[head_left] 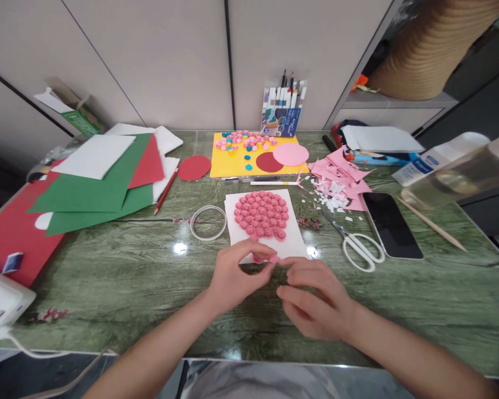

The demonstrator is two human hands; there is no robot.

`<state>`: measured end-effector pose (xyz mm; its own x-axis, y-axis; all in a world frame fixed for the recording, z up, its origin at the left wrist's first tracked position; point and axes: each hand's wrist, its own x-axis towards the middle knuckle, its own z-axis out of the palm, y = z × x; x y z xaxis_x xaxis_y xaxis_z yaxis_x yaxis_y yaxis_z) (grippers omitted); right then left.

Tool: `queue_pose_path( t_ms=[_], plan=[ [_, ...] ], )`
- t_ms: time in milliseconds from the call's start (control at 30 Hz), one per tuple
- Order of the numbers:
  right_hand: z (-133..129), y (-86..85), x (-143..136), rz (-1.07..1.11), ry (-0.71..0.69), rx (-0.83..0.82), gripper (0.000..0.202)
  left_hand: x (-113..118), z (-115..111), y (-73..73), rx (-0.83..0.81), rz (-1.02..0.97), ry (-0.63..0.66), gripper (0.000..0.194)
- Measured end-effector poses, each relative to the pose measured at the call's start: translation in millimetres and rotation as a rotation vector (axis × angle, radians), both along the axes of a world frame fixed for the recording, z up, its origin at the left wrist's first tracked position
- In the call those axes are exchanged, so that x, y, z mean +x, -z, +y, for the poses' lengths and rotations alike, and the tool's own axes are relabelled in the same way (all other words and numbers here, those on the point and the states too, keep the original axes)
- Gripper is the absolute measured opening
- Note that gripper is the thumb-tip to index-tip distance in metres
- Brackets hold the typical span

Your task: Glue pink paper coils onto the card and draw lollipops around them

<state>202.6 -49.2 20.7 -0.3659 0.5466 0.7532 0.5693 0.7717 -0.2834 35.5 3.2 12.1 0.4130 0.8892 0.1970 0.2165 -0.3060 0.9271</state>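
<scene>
One bare left hand [238, 277] pinches a small pink paper piece [274, 259] above a white paper sheet's [295, 244] near edge, below clustered round pink coils [263, 211], seemingly steadying it for the bare right hand [330, 302], loosely curled, gripping nothing visible.

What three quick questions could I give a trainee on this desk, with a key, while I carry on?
1. Which hand pinches the small pink piece?
2. True or false: the scissors lie between the white sheet and the phone.
3. What colour is the sheet under the loose pink and blue bits? A) green B) yellow C) red

Key: 1. The left hand. 2. True. 3. B.
</scene>
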Motion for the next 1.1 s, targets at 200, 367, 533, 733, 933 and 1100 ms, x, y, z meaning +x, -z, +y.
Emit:
queue_pose_path(
  t_ms=[200, 367, 533, 733, 933, 1100],
  plan=[
    [-0.5, 1.5, 0.4, 0.015, -0.022, -0.016, 0.025, 1.5, -0.3, 3.8, -0.013, -0.024, -0.006, 0.015],
    [-2.8, 4.1, -2.6, 0.022, -0.038, -0.012, 0.022, 2.2, -0.2, 5.5, -0.028, -0.055, -0.031, 0.015],
    [-4.1, 4.0, -4.2, 0.001, -0.096, 0.007, 0.022, 2.5, 1.6, 5.3, -0.044, -0.078, -0.079, 0.011],
    [-0.5, -1.6, -3.4, -0.005, -0.047, 0.044, 0.017, 2.8, 1.6, 4.6, -0.037, -0.092, -0.072, 0.010],
    [-1.1, 0.1, -3.5, -0.019, -0.025, 0.036, 0.017, 3.3, 0.9, 3.7, -0.037, -0.092, -0.077, 0.010],
    [-2.9, 6.2, -3.2, -0.014, -0.064, 0.027, 0.018, 3.1, 1.9, 4.3, -0.050, -0.097, -0.093, 0.010]
  ],
)
